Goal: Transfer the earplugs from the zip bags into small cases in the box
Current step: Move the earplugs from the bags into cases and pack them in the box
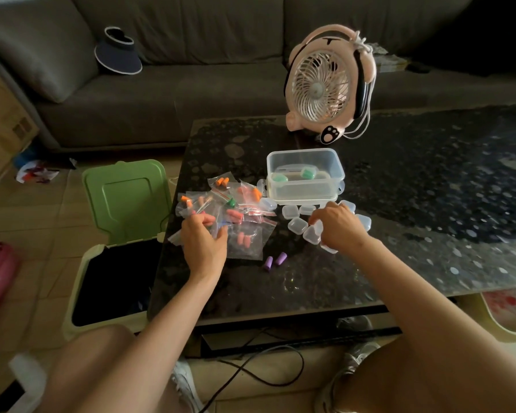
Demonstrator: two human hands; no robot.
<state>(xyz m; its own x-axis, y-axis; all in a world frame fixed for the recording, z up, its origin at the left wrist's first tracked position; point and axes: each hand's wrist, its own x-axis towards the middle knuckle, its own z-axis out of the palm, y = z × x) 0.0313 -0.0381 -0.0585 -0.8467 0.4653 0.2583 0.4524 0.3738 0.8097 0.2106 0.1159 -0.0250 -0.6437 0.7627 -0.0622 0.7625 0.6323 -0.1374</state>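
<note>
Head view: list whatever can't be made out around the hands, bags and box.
Head view: the back of the right hand hides whether it grips any of the small cases.
Head view: the left hand covers the zip bags beneath; its hold is unclear.
Head view: the cloudy box walls blur the green things inside.

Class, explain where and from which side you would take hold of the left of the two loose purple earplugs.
Probably pinch the left purple earplug across its round middle, from above: it lies on its side on the table, uncovered, with the other purple earplug close at its right.
</note>
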